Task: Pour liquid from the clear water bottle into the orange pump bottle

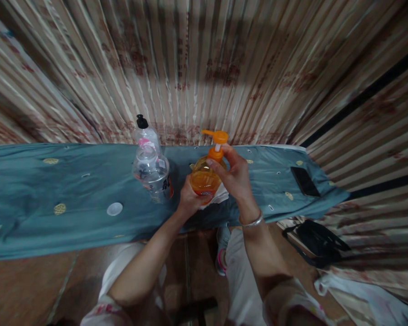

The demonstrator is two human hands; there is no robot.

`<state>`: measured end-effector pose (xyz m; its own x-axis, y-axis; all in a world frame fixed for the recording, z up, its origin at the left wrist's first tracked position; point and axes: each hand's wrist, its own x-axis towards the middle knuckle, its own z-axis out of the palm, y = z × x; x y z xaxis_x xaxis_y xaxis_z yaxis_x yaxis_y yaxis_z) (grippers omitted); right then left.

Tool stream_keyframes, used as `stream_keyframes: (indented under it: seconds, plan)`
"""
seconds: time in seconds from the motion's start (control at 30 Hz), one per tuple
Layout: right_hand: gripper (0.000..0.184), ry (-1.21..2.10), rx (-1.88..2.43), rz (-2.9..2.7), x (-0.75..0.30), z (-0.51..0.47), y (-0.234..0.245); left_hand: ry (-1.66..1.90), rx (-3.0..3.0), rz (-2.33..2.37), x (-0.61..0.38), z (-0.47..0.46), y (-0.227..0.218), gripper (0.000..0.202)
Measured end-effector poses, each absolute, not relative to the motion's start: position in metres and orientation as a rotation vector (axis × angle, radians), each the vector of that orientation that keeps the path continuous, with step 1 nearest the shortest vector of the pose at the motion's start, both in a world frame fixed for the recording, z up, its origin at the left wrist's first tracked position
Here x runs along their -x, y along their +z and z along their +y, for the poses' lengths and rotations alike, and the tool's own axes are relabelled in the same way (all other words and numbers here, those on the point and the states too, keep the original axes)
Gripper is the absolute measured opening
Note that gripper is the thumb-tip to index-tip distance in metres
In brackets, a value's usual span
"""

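Note:
An orange pump bottle full of orange liquid stands on the teal cloth-covered table. My left hand is wrapped round the bottle's lower body. My right hand grips the orange collar under the pump head, fingers closed round it. A white cloth or tissue shows beneath the bottle between my hands. Just left of the bottle stands an open clear plastic bottle, and behind it a clear pump bottle with a black top.
A small white cap lies on the cloth to the left. A black phone rests at the table's right end. A striped curtain hangs behind. A black bag lies on the floor at right. My legs show below.

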<state>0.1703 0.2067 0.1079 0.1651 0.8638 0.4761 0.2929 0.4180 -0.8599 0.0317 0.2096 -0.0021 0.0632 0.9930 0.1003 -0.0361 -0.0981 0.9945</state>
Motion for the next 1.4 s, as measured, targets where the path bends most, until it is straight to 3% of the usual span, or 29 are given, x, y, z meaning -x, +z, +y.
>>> stream_keyframes:
  seconds: [0.2,0.43,0.6,0.73,0.9,1.1,1.23,1.4]
  plan:
    - [0.044,0.683,1.049,-1.397,-0.171,0.210,0.103,1.283,-1.266,1.026,-0.032,0.211,-0.006,0.078]
    - [0.038,0.451,1.148,-1.315,-0.162,0.208,0.104,1.274,-1.253,1.041,-0.033,0.210,-0.004,0.079]
    - [0.053,0.586,1.092,-1.381,-0.169,0.209,0.102,1.283,-1.256,1.047,-0.032,0.209,-0.003,0.079]
    - [0.041,0.649,1.041,-1.415,-0.172,0.211,0.101,1.290,-1.258,1.043,-0.032,0.210,-0.003,0.079]
    - [0.035,0.415,1.194,-1.305,-0.161,0.206,0.103,1.280,-1.253,1.047,-0.032,0.210,-0.003,0.076]
    - [0.048,0.471,1.147,-1.374,-0.165,0.206,0.104,1.279,-1.256,1.054,-0.033,0.210,-0.003,0.077]
    - [0.041,0.621,1.047,-1.400,-0.169,0.209,0.102,1.281,-1.257,1.034,-0.033,0.210,-0.005,0.080]
    - [0.039,0.455,1.161,-1.294,-0.163,0.209,0.101,1.276,-1.263,1.043,-0.033,0.209,-0.005,0.078]
